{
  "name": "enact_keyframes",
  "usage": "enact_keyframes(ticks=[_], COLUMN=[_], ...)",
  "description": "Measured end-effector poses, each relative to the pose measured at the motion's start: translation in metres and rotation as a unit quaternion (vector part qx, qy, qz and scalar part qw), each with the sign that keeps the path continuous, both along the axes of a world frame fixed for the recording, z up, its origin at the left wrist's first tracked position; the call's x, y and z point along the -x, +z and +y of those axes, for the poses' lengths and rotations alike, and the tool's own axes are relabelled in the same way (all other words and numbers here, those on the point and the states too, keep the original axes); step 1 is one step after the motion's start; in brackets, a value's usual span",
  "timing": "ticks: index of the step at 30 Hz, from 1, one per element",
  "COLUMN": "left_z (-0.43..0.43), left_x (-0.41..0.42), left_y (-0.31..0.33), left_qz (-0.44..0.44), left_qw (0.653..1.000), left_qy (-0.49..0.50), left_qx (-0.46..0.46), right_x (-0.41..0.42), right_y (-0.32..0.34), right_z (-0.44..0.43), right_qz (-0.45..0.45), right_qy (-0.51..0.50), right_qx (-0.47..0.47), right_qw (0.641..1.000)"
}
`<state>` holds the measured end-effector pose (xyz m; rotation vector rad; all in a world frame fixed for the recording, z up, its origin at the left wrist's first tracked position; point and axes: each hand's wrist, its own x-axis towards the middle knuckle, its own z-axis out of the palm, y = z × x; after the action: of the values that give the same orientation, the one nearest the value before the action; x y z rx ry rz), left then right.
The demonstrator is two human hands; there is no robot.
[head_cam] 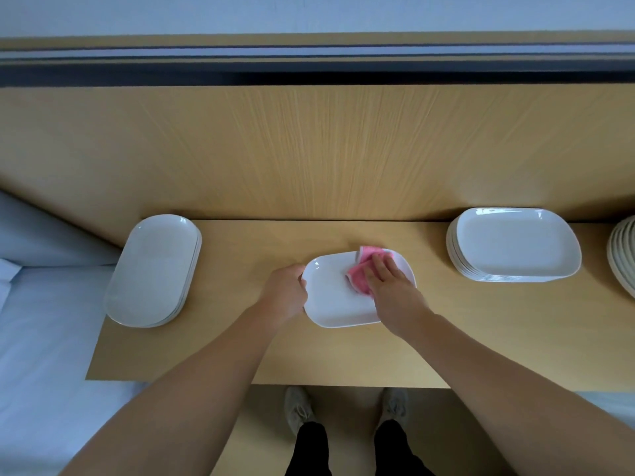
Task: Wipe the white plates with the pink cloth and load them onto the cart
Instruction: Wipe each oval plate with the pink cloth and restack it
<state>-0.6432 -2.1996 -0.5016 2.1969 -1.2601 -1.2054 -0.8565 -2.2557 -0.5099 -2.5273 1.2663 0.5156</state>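
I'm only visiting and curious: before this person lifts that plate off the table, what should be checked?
1. Left hand grips the plate at its left edge: ok.
2. Right hand presses the pink cloth flat on the plate: ok.
3. Plate rests on the table: ok.
4. Whole plate wiped: cannot tell.
5. Left stack and right stack lie apart from the plate: ok.
6. Cart in sight for loading: not ok, none in view.

Wooden table (pixel 223 348): lone plate (pixel 335 304) centre; left stack (pixel 154 269); right stack (pixel 515 245).
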Motion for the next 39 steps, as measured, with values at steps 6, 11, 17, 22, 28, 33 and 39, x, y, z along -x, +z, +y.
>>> enact_keyframes(ticks=[6, 11, 17, 22, 28, 33, 39], left_z=[0.001, 0.001, -0.001, -0.002, -0.002, -0.002, -0.002], left_x=[0.000, -0.001, -0.003, -0.003, -0.004, -0.005, -0.002], left_y=[-0.003, -0.006, -0.007, -0.005, -0.004, -0.004, 0.005], left_qz=[-0.008, 0.017, 0.038, 0.043, 0.049, 0.076, 0.084], left_qw=[1.000, 1.000, 0.999, 0.999, 0.998, 0.996, 0.995], left_qy=[-0.011, 0.008, 0.024, 0.033, 0.036, 0.040, 0.059], left_qx=[0.012, 0.005, 0.007, 0.001, -0.014, 0.000, 0.003], right_x=[-0.016, -0.023, -0.042, -0.052, -0.054, -0.055, -0.048], right_y=[-0.008, -0.005, 0.000, -0.001, 0.003, 0.008, 0.020], right_z=[-0.006, -0.004, 0.001, 0.003, 0.001, -0.006, 0.005], right_qz=[0.021, 0.019, -0.018, -0.065, -0.128, -0.130, -0.122], right_qy=[0.012, 0.037, 0.088, 0.149, 0.163, 0.217, 0.173], right_qx=[-0.014, -0.008, -0.002, -0.028, -0.072, -0.069, 0.003], right_qw=[1.000, 0.999, 0.996, 0.986, 0.976, 0.965, 0.977])
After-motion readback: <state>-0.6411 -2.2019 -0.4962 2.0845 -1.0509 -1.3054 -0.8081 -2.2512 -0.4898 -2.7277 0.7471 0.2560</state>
